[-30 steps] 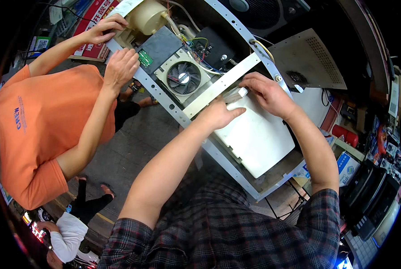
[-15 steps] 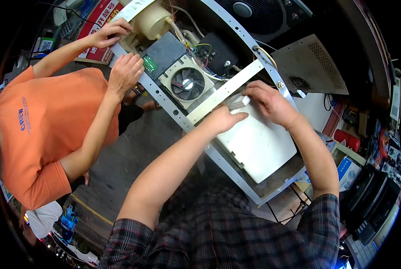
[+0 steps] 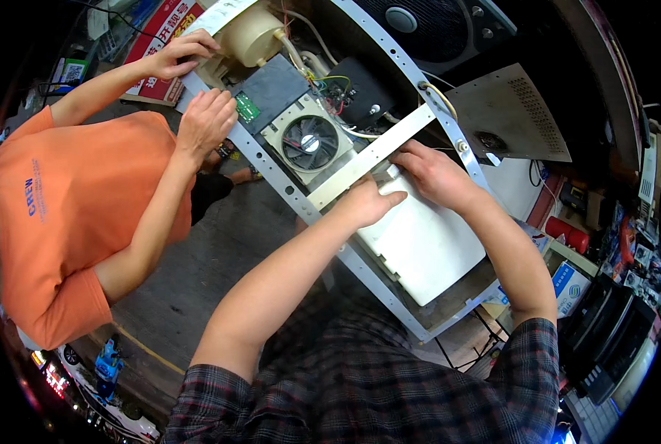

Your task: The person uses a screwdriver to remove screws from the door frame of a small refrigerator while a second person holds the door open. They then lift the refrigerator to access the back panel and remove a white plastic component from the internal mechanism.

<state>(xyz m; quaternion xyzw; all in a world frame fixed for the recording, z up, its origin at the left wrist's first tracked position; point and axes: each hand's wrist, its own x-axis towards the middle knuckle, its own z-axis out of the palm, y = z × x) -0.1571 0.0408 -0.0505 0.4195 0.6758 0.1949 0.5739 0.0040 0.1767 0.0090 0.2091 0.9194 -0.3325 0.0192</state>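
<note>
A white plastic box (image 3: 437, 255) lies in the near end of an opened appliance's grey metal frame (image 3: 386, 292). My left hand (image 3: 369, 201) rests at the box's far edge, thumb out over the white surface, its other fingers hidden in the gap by the pale crossbar (image 3: 378, 154). Across that gap my right hand (image 3: 435, 176) bends its fingers down close to the crossbar. A small whitish block (image 3: 393, 171) shows between my hands; whether the right fingertips grip it is hard to make out. Beyond the crossbar sits a square fan (image 3: 308, 142).
Another person in an orange shirt (image 3: 93, 214) stands at the left, with both hands on the frame near a green circuit board (image 3: 247, 107). A round cream tank (image 3: 253, 37), hoses and wires fill the far end. A perforated panel (image 3: 511, 111) leans at the right.
My right hand has shifted left and closer to the crossbar. The small whitish block, raised between my hands before, now sits lower in the gap. The other person's hands stay put.
</note>
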